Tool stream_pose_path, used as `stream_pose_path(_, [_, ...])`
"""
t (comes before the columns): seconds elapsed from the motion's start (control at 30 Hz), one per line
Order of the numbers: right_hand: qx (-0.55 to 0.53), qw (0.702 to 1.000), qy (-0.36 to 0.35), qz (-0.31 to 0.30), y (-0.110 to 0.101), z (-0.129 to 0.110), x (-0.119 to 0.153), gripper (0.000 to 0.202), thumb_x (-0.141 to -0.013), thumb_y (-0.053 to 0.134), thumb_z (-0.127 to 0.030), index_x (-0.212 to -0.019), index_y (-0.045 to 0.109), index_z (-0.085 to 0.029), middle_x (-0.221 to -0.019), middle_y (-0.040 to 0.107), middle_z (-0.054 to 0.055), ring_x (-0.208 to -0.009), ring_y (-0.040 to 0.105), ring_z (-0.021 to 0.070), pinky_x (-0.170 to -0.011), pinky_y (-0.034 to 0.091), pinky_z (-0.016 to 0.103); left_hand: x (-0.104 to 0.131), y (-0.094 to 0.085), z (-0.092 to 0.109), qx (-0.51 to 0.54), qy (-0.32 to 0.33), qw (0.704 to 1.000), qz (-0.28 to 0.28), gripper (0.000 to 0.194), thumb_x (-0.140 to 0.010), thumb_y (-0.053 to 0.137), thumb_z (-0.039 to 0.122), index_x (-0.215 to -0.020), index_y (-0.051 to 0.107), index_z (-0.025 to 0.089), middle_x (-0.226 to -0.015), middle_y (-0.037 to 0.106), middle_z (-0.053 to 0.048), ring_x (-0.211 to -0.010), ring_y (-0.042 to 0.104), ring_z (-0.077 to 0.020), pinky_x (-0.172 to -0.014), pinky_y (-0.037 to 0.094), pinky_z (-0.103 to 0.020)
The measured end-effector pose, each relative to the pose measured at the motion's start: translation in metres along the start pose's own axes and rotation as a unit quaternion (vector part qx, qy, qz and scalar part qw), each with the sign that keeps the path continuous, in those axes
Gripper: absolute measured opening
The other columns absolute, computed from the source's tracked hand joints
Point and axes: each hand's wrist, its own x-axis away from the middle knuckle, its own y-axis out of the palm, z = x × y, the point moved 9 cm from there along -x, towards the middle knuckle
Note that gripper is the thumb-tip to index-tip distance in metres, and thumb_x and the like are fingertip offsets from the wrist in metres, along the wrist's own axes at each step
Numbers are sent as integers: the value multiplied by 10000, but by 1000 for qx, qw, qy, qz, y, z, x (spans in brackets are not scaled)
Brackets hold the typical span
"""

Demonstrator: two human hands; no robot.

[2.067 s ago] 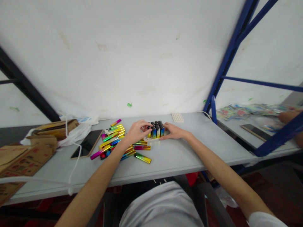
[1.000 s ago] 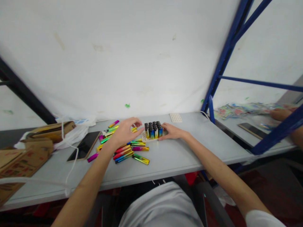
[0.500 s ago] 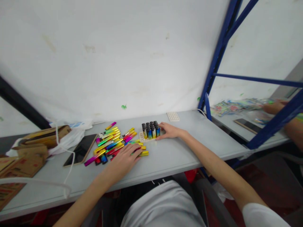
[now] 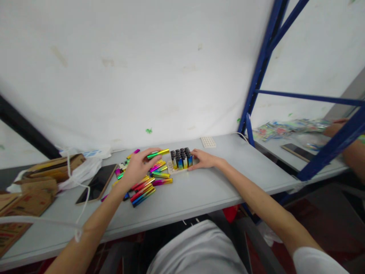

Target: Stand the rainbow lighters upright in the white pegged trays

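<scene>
Item, your left hand (image 4: 139,163): thumb and fingers closed on one green-and-yellow stick (image 4: 162,152), raised above the loose lot, free end pointing right.
Item, your right hand (image 4: 204,159): right of that grip, thumb and fingers spread against the right end of the black-topped sticks (image 4: 181,160); whether it grips them or only touches, you cannot tell. These stand upright in a white tray (image 4: 170,166), just right of the held stick, some cells bare at the tray's left.
Item, loose metallic sticks (image 4: 143,184): heaped below and around the left hand.
Lettering: red print on the cardboard boxes (image 4: 40,194), left of the grip, too small to read; green marks (image 4: 148,131) on the wall behind, illegible.
Obscured: part of the heap, under your left hand and wrist; the held stick's near end, behind your fingers; the boxes, cut off by the left edge; a co-worker's arm (image 4: 353,154), far right, partly behind a blue frame (image 4: 264,57).
</scene>
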Motion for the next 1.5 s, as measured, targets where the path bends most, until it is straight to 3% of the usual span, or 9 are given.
stream_pose_path(0.13, [4,1000,2,-3,1,-1,0,736,-782,838,-622,-1295,652,-128,-1073,617,103,-922,614,242,-857,531,366,-38,-6,-14,145,-58,987,33,403,-741,839,464,-991,793,151,-770,734,-61,-600,574,-157,-591,496,-275])
stream_pose_path(0.27, [2,1000,3,1,2,1,0,721,-771,854,-609,-1285,660,-142,-1064,633,97,-926,612,242,-876,531,377,-57,8,-28,267,-100,956,71,447,-729,831,530,-905,724,133,-862,711,-70,-725,634,-163,-689,558,-302])
stream_pose_path(0.43, [1,1000,2,5,1,0,0,735,-761,863,-603,-1298,655,-146,-1071,637,98,-948,615,252,-894,530,385,-55,48,-23,357,-111,927,2,436,-845,726,577,-931,557,184,-790,656,-3,-724,646,-151,-747,587,-345])
stream_pose_path(0.57, [-1,1000,3,5,1,0,1,727,-766,860,-604,-1294,657,-149,-1067,638,98,-935,615,247,-875,534,376,-42,62,-25,405,-143,902,-31,390,-869,699,548,-926,517,208,-586,438,99,-483,438,-79,-545,469,-226])
stream_pose_path(0.67, [-8,1000,10,7,0,2,1,740,-763,865,-598,-1312,648,-152,-1078,634,98,-928,620,240,-866,537,370,-32,62,-39,402,-197,894,-18,444,-865,648,622,-814,494,209,-536,332,109,-406,281,-57,-412,248,-173])
stream_pose_path(0.77, [-8,1000,15,3,0,2,1,737,-765,863,-600,-1308,647,-152,-1087,632,99,-941,623,242,-877,538,372,-26,57,-49,374,-219,901,3,495,-863,581,670,-712,476,210,-498,284,100,-383,203,-54,-389,143,-186])
stream_pose_path(0.87, [1,1000,16,-4,0,0,2,732,-770,855,-607,-1286,650,-130,-1092,632,110,-947,621,249,-878,536,378,-24,55,-51,365,-215,906,5,468,-851,540,622,-640,462,211,-480,272,84,-391,196,-60,-396,151,-193])
stream_pose_path(1.13, [-3,1000,21,4,-2,-1,2,672,-762,861,-595,-1228,672,-148,-1058,642,92,-911,612,243,-822,526,355,-21,70,-47,392,-216,890,-82,357,-788,492,506,-586,418,221,-516,254,65,-403,167,-71,-389,140,-206])
stream_pose_path(1.5, [-7,1000,17,8,-3,-1,2,654,-765,857,-601,-1203,677,-151,-1035,637,83,-908,607,240,-824,520,348,-20,75,-55,387,-209,897,-34,432,-858,561,600,-750,553,182,-538,319,82,-405,236,-58,-407,170,-184])
